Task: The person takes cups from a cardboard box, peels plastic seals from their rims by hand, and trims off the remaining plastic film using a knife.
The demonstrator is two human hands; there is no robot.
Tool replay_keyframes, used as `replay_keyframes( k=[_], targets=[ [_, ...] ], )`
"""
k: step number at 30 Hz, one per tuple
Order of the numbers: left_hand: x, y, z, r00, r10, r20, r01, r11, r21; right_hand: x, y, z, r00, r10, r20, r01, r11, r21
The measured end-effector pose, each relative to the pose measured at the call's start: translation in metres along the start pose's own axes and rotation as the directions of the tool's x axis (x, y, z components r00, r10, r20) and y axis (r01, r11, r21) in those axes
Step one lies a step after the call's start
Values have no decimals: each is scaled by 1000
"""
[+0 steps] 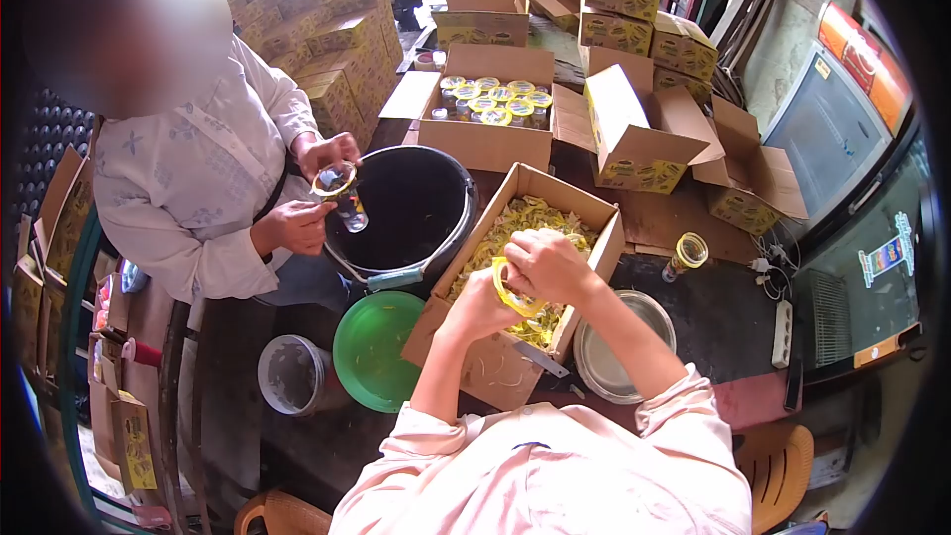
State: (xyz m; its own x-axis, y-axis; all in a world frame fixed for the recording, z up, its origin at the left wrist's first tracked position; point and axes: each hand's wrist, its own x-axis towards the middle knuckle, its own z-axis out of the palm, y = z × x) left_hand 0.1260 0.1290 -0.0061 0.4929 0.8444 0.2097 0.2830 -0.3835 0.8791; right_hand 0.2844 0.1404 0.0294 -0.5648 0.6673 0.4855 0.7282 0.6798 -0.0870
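Above an open cardboard box (614,248) of small yellow and clear wrapped pieces, my two hands work close together. My left hand (477,305) is closed around a clear cup with a yellow rim (517,301), which is tilted. Fingers of my right hand (551,267) are bent in at that rim, pinching at its edge; the exact grip is partly hidden. A flat metal blade (541,359) lies on the box's near flap. Across the table, a co-worker's hands (293,226) hold another clear cup (352,213) with a yellow rim.
A large black bucket (342,263), green basin (357,357), grey pail (287,376) and round metal pan (594,357) surround the box. One yellow-rimmed cup (690,251) stands at right. Behind is a carton (485,147) of similar cups. A power strip (782,335) lies near the fridge.
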Motion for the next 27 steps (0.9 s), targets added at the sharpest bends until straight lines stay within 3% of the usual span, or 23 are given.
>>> replay_keyframes(
  k=[4, 7, 14, 24, 27],
  targets=[
    [1, 3, -4, 999, 26, 28, -26, 1000, -15, 2, 7, -5, 996, -71, 50, 68, 996, 59],
    [6, 6, -5, 998, 62, -3, -62, 998, -32, 4, 5, -5, 999, 42, 14, -44, 968, 248],
    [8, 10, -7, 983, 149, -107, -156, 986, -61, 10, 7, 4, 983, 129, -128, -45, 855, 516],
    [10, 1, 6, 963, 144, -229, -162, 985, -64, 8, 13, 20, 935, 318, -158, -178, 806, 565],
    [10, 0, 9, 976, 92, -198, -113, 989, -98, 9, 22, 19, 892, 434, -128, -292, 768, 570]
  ],
)
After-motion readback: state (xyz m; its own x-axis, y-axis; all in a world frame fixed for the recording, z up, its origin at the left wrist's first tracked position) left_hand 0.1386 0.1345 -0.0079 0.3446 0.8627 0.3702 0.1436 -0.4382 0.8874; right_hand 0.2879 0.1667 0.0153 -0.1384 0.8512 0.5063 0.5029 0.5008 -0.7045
